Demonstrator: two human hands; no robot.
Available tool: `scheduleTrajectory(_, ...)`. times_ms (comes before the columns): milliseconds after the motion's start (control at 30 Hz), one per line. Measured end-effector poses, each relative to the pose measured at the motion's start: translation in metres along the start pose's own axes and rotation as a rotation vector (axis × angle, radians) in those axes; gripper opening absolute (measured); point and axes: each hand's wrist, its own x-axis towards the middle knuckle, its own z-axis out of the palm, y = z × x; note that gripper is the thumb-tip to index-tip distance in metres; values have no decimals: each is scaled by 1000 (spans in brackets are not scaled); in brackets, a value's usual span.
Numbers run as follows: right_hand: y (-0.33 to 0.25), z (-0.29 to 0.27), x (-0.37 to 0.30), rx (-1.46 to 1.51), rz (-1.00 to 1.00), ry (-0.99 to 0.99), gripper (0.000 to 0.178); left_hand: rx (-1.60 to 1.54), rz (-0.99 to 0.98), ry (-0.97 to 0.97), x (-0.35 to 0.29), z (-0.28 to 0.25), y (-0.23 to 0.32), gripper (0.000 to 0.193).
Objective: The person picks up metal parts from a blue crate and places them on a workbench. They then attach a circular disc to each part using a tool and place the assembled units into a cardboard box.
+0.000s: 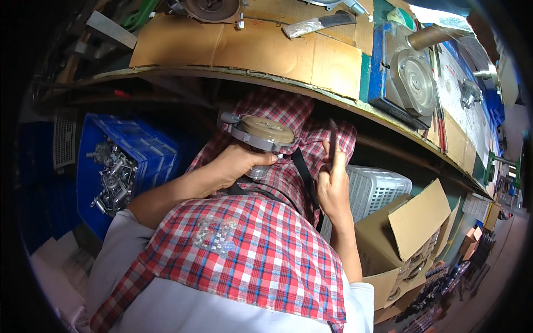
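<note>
My left hand is closed around the lower, narrow part of a round metal housing, held over my lap. A flat tan disc sits in its upper face, and a grey side arm sticks out at the left. In my closed right hand is a slim dark tool, pointing up and away from me; its exact kind is too unclear to tell. The tool and the housing are apart. Beneath both hands lies a red checked apron.
A cardboard-covered workbench crosses ahead, bearing a wrapped blade-like tool and a blue-sided machine with a round metal plate. On the left stands a blue crate of metal parts. A grey plastic basket and an open carton stand right.
</note>
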Motion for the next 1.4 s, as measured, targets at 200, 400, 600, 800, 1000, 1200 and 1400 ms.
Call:
scheduleTrajectory(200, -37, -3, -3, 287, -162, -83, 68, -74, -16, -73, 10, -8, -11, 47)
scheduleTrajectory(400, -35, 3, 10, 141, -211, -228, 44, -46, 97, -76, 4, -4, -9, 34)
scheduleTrajectory(600, -17, -4, 1, 449, 26, 17, 24, -23, -6, -41, 4, -7, -12, 43)
scheduleTrajectory(800, -34, -50, -11, 145, -56, -76, 33, -46, -40, -19, 5, -12, -20, 43)
scheduleTrajectory(1000, -93, -96, -12, -326, -138, -352, 42, 13, -60, -49, 2, -10, -12, 45)
scheduleTrajectory(1200, -94, -106, 14, -374, -199, -410, 30, -8, 137, -36, 0, 0, -23, 49)
scheduleTrajectory(1400, -94, -111, 30, -318, -228, -512, 27, 13, 157, -48, 0, 2, -25, 44)
